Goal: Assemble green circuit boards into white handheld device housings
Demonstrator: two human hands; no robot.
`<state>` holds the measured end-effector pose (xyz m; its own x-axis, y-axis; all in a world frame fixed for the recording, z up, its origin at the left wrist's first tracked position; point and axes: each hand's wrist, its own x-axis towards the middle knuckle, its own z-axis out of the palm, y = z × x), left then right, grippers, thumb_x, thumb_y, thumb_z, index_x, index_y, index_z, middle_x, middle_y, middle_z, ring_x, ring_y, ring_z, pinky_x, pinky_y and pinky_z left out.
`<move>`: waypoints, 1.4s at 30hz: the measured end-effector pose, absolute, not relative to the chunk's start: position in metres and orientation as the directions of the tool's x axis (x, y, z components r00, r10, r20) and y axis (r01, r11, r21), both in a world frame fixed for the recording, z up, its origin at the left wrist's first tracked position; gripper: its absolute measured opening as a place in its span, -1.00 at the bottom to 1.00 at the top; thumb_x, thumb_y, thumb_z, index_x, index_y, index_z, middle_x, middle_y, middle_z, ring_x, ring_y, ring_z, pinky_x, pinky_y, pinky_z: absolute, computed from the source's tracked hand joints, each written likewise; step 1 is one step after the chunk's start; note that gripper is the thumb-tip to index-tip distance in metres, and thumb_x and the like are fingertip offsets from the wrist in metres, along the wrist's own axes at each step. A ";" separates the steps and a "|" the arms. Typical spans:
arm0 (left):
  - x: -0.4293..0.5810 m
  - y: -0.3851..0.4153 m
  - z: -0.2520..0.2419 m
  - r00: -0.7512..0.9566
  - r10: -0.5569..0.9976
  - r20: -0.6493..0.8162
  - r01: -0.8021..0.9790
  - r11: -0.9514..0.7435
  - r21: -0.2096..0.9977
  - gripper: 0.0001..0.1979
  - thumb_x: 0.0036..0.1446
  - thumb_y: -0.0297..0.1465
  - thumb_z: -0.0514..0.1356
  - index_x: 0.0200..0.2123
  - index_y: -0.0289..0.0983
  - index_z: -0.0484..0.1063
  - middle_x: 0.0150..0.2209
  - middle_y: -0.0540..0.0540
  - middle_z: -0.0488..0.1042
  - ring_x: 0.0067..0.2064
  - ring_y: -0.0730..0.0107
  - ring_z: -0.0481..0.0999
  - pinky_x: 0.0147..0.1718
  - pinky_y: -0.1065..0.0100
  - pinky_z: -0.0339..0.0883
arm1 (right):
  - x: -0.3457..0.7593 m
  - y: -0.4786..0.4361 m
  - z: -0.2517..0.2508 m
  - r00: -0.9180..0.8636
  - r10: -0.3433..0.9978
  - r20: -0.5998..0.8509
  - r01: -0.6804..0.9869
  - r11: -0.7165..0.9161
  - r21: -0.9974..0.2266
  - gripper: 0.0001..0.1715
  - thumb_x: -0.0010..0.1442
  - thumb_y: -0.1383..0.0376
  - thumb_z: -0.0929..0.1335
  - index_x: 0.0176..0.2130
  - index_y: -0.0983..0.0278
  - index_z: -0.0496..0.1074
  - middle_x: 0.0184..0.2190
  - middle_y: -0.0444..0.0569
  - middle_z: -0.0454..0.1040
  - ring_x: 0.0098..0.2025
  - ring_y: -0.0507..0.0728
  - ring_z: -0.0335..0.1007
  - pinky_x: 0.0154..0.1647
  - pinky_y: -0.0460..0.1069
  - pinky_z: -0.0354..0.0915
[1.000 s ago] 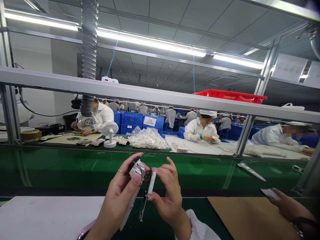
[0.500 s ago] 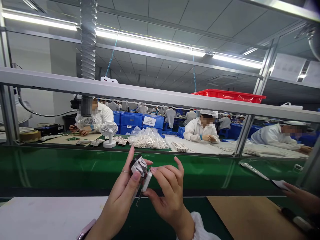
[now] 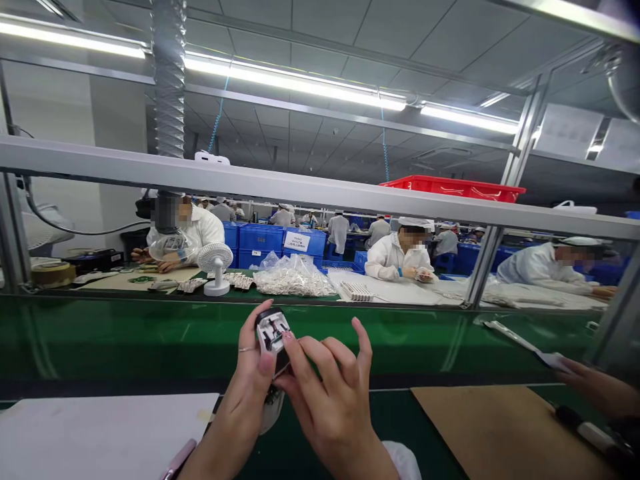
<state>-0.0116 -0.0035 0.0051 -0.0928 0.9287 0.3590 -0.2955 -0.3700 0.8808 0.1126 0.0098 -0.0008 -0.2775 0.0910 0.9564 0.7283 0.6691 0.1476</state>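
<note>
A small white-and-black plastic housing [image 3: 273,330] is tilted up in front of me, its open side showing dark slots and thin wires. My left hand [image 3: 247,383] wraps round it from the left, thumb on the near side and fingers behind. At its right edge, my right hand [image 3: 325,380] presses index fingertip and thumb against the housing's lower part, little finger raised. The small white part that the right hand pinched is largely hidden by the fingers. Below the housing, a pale, partly see-through piece [image 3: 271,413] shows between the hands.
A green conveyor belt [image 3: 150,340] runs across beyond my hands. A white sheet [image 3: 100,433] lies left, brown board [image 3: 500,427] right. Another person's hand [image 3: 595,387] holds a long white piece [image 3: 515,337] at right. Across the belt are a small fan [image 3: 216,267], bagged parts [image 3: 295,277] and co-workers.
My right hand has brought the small white part left against the housing, closing the gap between them. The housing has turned so its open side faces me more. The view has shifted slightly.
</note>
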 end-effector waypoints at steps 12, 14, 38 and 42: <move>-0.006 -0.006 0.012 -0.224 0.935 0.276 -0.226 -0.326 0.918 -0.41 0.12 -0.02 0.11 0.19 -0.08 0.24 0.12 -0.09 0.38 0.15 0.10 0.32 0.08 0.28 0.20 | 0.114 0.006 0.004 -0.152 0.160 0.975 0.665 0.747 -0.019 -0.62 0.16 0.20 0.41 -0.02 0.25 0.45 -0.39 -0.09 0.46 -0.30 0.10 0.27 0.17 0.22 -0.01; -0.007 -0.005 0.010 -0.218 0.939 0.268 -0.211 -0.313 0.926 -0.43 0.14 -0.01 0.09 0.19 -0.04 0.23 0.18 -0.05 0.32 0.23 0.13 0.21 0.19 0.24 0.04 | 0.115 0.006 0.004 -0.156 0.172 0.973 0.654 0.756 -0.029 -0.62 0.16 0.21 0.41 -0.02 0.25 0.44 -0.39 -0.09 0.46 -0.30 0.09 0.27 0.15 0.21 0.00; -0.010 0.006 0.002 -0.172 0.978 0.116 -0.173 -0.146 0.974 -0.28 0.11 0.10 0.00 0.26 -0.07 0.03 0.15 -0.08 0.36 0.13 0.20 0.34 -0.04 0.37 0.26 | 0.114 0.011 0.003 -0.162 0.317 0.934 0.668 0.732 -0.133 -0.68 0.15 0.12 0.41 -0.10 0.17 0.48 -0.47 -0.17 0.42 -0.35 0.07 0.23 0.03 0.18 -0.03; -0.007 0.007 0.002 -0.168 0.976 0.135 -0.240 -0.174 0.955 -0.32 0.09 0.04 0.10 0.22 -0.07 0.10 0.08 -0.06 0.41 0.10 0.28 0.37 -0.04 0.44 0.24 | 0.114 0.009 0.003 -0.195 0.350 0.916 0.715 0.690 -0.111 -0.69 0.22 0.15 0.36 -0.04 0.15 0.44 -0.45 -0.17 0.41 -0.34 0.07 0.23 0.05 0.19 -0.04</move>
<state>-0.0073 0.0072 0.0016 -0.1679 0.9765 0.1355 -0.2400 -0.1738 0.9551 0.1139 0.0090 0.0034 -0.1954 0.3498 0.9162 0.7149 0.6903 -0.1111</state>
